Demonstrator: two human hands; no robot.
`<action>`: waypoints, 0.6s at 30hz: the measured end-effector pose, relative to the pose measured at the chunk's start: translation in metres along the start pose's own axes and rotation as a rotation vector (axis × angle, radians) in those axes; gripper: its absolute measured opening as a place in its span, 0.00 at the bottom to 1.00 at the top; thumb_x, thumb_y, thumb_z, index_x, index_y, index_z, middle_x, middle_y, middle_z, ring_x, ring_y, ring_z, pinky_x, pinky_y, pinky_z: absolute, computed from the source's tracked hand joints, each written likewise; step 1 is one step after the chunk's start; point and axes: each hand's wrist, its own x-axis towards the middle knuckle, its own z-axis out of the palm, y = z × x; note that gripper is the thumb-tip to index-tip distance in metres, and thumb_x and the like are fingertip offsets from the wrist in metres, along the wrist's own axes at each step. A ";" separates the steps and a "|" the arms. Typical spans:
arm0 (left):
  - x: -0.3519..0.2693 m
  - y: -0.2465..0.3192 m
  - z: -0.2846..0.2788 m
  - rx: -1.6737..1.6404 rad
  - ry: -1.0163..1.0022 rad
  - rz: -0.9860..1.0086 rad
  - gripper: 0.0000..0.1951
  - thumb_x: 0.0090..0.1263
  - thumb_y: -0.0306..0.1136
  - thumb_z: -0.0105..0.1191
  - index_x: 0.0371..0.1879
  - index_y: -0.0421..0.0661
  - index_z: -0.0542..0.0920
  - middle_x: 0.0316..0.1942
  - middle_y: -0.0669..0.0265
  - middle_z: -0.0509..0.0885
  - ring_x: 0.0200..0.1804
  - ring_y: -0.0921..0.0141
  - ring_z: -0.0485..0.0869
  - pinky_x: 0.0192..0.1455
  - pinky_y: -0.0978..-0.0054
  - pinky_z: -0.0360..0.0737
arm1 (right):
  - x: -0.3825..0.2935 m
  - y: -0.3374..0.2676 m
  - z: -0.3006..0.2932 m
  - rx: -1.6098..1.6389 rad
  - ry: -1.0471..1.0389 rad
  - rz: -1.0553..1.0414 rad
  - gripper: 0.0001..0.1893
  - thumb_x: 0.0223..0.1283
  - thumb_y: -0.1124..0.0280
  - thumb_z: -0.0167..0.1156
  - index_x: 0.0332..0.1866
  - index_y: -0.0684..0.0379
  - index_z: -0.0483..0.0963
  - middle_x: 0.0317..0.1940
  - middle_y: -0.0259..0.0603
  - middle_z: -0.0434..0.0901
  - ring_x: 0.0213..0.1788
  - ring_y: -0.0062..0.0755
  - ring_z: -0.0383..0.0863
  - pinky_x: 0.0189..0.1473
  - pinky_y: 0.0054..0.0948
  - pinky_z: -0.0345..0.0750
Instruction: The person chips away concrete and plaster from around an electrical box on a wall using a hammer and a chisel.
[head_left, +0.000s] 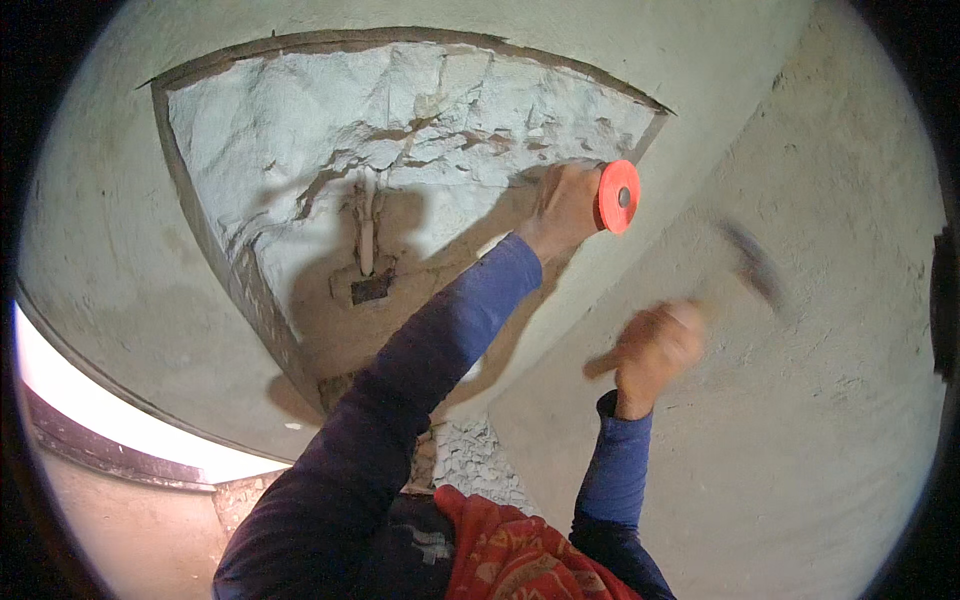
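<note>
My left hand (564, 202) is closed around a chisel with a round red hand guard (619, 196); the chisel's blade is hidden behind the hand. It is held up at the right edge of a recessed, roughly chipped wall panel (285, 120). Lower and to the right, my right hand (656, 349) grips a hammer by its handle. The hammer's head (750, 262) is blurred, with a space between it and the red guard. Both forearms wear blue sleeves.
A pale pipe (367, 232) runs down to a dark box opening (372, 288) in the recess. Plastered wall (810, 420) rises at the right. Broken rubble (476, 457) lies below, and a bright opening (112, 405) shows at the lower left.
</note>
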 end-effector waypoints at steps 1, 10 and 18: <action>-0.001 0.003 0.001 -0.015 -0.018 -0.012 0.08 0.59 0.33 0.63 0.30 0.42 0.83 0.28 0.49 0.85 0.34 0.48 0.85 0.37 0.56 0.81 | -0.005 0.001 0.000 -0.012 -0.321 0.299 0.18 0.75 0.50 0.55 0.40 0.55 0.68 0.22 0.30 0.73 0.17 0.21 0.70 0.18 0.25 0.72; 0.002 -0.006 0.004 0.062 -0.018 -0.085 0.08 0.59 0.35 0.63 0.31 0.43 0.84 0.27 0.48 0.84 0.33 0.48 0.85 0.35 0.55 0.81 | 0.028 -0.039 -0.007 0.923 0.457 0.217 0.23 0.75 0.43 0.52 0.34 0.53 0.65 0.17 0.24 0.63 0.14 0.14 0.63 0.13 0.21 0.63; 0.003 -0.004 0.000 0.084 0.010 -0.092 0.06 0.59 0.33 0.62 0.27 0.43 0.84 0.26 0.49 0.84 0.29 0.49 0.85 0.34 0.55 0.80 | 0.028 -0.027 -0.029 0.340 -0.002 0.435 0.23 0.77 0.44 0.48 0.34 0.54 0.66 0.19 0.31 0.68 0.17 0.20 0.67 0.16 0.24 0.66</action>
